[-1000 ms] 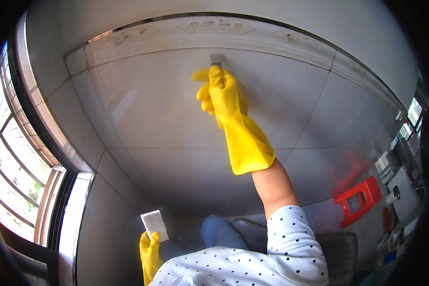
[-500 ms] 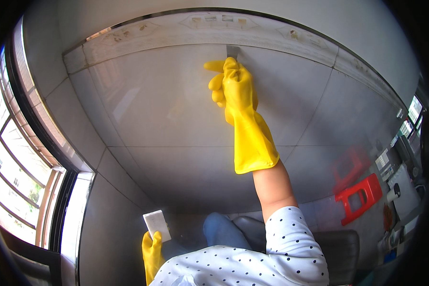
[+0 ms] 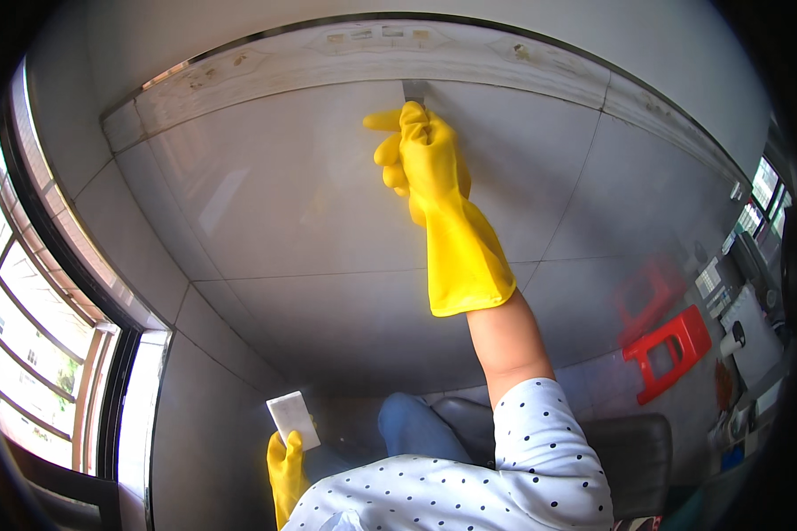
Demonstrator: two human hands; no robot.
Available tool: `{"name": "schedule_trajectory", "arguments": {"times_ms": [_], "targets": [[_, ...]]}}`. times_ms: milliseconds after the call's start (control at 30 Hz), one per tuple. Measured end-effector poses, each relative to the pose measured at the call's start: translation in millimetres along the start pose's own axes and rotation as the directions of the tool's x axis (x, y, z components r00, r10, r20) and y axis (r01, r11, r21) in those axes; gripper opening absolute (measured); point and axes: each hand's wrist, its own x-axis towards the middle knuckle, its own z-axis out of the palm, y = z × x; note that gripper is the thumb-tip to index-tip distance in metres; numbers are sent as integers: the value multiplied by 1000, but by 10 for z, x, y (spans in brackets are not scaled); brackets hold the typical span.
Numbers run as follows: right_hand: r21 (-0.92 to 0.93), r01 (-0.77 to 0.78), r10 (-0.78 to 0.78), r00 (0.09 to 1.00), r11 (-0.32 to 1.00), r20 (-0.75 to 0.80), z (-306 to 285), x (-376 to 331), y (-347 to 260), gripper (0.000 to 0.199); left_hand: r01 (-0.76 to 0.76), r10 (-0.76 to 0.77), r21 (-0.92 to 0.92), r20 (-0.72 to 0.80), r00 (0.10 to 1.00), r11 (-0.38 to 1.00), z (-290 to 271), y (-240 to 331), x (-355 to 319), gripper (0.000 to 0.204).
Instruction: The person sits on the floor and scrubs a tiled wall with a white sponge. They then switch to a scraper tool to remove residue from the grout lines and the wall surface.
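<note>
Up high, scraper [image 3: 413, 91] against tiled wall [image 3: 283, 195].

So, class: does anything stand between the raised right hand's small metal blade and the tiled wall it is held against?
Nothing visible does. The right hand in its yellow rubber glove holds the small grey metal blade directly against the glossy grey tiled wall, just under the pale border strip.

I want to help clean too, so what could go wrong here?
The right hand reaches high to press a small scraper against the wall tile; it might slip and scratch the tile. The left hand holds a white sponge down low, so neither hand is free for balance.
</note>
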Motion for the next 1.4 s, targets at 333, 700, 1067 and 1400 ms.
{"name": "schedule_trajectory", "arguments": {"times_ms": [333,700,1067,1400], "targets": [[26,8,-6,997,1000,-77,-625,46,-51,48,-24,24,-23,-8,1000,999,78,57,-60,70],[-5,-34,33,994,999,-105,-983,19,-118,46,-45,45,-31,21,999,999,255,103,-62,68],[135,5,17,987,991,-163,-1698,223,-123,47,-69,79,-93,113,990,993,182,-95,84,62],[76,62,-36,952,995,-304,-2523,249,-22,40,-80,85,-37,164,983,996,610,114,-20,59]]}}
